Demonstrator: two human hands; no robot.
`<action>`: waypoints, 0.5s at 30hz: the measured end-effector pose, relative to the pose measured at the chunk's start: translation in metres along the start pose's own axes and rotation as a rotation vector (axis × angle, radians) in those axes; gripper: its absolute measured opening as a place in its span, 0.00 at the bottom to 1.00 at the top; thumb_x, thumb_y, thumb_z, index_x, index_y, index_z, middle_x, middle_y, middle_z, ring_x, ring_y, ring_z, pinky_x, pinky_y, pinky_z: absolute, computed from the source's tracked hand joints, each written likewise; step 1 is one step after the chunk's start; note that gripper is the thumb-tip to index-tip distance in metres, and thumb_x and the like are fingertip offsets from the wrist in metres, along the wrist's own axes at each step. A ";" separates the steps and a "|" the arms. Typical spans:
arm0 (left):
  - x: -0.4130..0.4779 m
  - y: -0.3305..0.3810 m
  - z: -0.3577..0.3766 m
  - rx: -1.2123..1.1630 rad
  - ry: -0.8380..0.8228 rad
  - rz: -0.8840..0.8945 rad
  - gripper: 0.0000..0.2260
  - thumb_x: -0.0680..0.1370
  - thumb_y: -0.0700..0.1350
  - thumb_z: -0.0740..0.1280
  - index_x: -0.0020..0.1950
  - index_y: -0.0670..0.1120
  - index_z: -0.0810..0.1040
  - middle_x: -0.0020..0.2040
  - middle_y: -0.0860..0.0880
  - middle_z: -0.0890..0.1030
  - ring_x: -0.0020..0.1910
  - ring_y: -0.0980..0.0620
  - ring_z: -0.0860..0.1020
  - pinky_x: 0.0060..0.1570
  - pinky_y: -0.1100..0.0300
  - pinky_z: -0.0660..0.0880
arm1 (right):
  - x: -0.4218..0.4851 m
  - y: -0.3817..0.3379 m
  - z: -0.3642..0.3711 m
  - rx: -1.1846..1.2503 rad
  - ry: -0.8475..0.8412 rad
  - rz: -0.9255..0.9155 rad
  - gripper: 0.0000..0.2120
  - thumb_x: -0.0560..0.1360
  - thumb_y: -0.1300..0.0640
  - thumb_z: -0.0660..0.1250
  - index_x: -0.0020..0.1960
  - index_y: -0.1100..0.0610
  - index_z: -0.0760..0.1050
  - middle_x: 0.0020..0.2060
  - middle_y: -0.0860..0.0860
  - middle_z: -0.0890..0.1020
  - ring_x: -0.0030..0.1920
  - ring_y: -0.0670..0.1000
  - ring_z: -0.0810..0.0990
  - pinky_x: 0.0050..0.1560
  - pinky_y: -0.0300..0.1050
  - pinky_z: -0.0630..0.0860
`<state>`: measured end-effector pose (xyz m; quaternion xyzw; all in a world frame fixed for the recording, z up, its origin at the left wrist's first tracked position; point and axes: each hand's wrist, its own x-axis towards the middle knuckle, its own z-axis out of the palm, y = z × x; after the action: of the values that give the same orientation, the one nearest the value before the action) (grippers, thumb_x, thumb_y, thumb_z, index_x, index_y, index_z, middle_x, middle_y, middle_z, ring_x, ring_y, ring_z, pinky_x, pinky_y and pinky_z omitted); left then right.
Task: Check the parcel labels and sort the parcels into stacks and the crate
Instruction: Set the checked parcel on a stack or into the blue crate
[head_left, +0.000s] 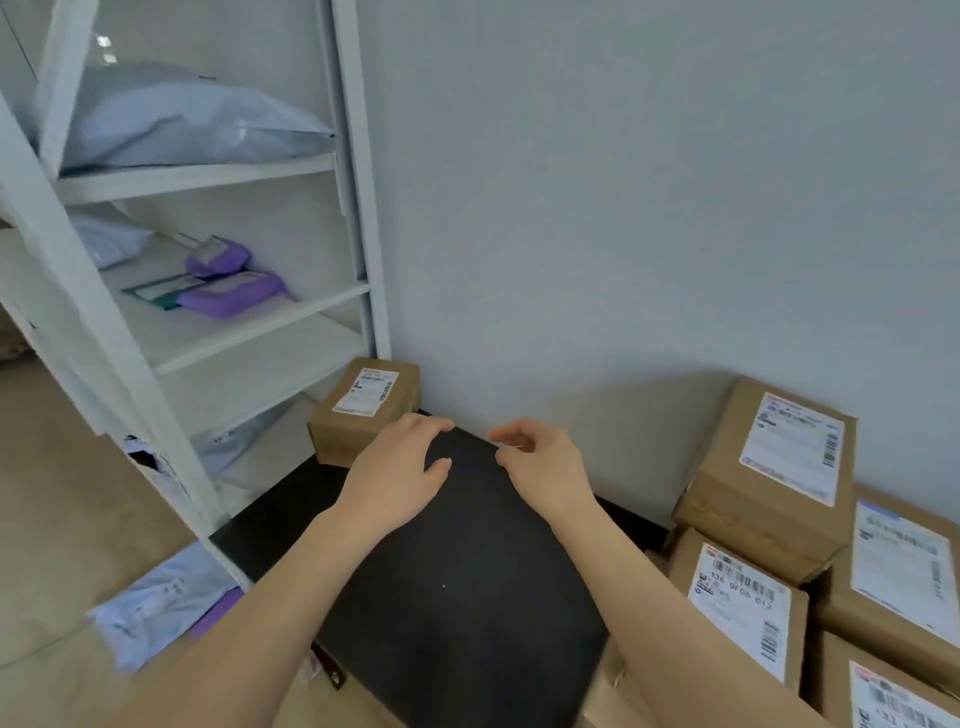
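We find a single parcel at the worktop's far left corner, near the wall. The shelf rack stands left, holding mailers. Stacked parcels sit right; another mailer lies on the floor.

Left hand and right hand reach forward, fingers seemingly loosely curled.

Brown cardboard parcels lie stacked label-up at right; one small parcel sits apart, far left.
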<state>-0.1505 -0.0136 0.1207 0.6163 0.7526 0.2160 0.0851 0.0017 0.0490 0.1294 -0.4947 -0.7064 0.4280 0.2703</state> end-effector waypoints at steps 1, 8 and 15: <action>0.011 -0.007 0.002 0.004 -0.009 -0.007 0.20 0.80 0.49 0.62 0.72 0.53 0.66 0.71 0.54 0.66 0.68 0.55 0.67 0.61 0.61 0.67 | 0.013 0.002 0.005 -0.006 -0.009 0.008 0.11 0.76 0.62 0.62 0.53 0.49 0.78 0.52 0.47 0.79 0.52 0.45 0.76 0.50 0.37 0.71; 0.055 -0.055 0.019 -0.028 -0.029 -0.050 0.20 0.79 0.52 0.63 0.71 0.54 0.66 0.70 0.55 0.66 0.67 0.56 0.66 0.63 0.62 0.65 | 0.071 0.009 0.044 -0.037 -0.064 0.107 0.12 0.76 0.61 0.62 0.56 0.50 0.78 0.55 0.47 0.79 0.54 0.45 0.75 0.56 0.40 0.73; 0.112 -0.125 0.025 -0.072 -0.048 -0.133 0.22 0.79 0.53 0.63 0.72 0.53 0.66 0.72 0.51 0.64 0.71 0.51 0.63 0.67 0.56 0.62 | 0.130 0.003 0.095 -0.037 -0.060 0.221 0.13 0.77 0.61 0.63 0.60 0.51 0.76 0.58 0.50 0.77 0.58 0.48 0.75 0.59 0.43 0.74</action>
<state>-0.2770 0.0812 0.0602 0.5663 0.7813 0.2221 0.1395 -0.1209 0.1378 0.0749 -0.5615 -0.6631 0.4567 0.1912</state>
